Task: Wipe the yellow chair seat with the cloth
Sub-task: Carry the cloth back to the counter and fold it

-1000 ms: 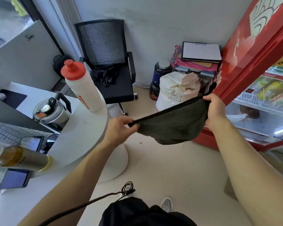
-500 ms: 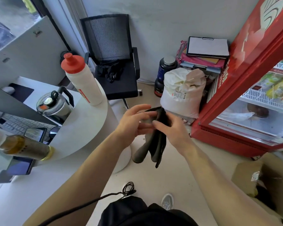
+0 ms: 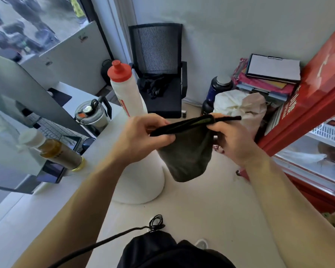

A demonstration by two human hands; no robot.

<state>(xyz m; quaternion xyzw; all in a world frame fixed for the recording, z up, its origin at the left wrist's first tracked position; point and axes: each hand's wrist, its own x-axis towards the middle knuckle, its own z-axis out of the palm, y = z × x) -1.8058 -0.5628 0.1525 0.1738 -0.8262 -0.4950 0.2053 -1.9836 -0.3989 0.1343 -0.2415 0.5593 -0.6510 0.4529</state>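
Head view: your cloth [image 3: 188,157] is up in the air in front of your chest, over the floor and just beside the white table [image 3: 27,209]. Your left hand [image 3: 141,140] pinches the near-left end of its top hem; your right hand [image 3: 232,140] pinches the hem further right, fingers closed on the fabric. The hem runs left to right and rises a little toward the right, which is its long axis, with a short tail poking past your right fingers; the body sags downward as a folded pouch. Judgement on progress: no yellow chair seat is in view, only a black office chair [image 3: 162,74] against the wall, so wiping has not begun. You are readying the cloth; finding the seat and the whole wipe remain.
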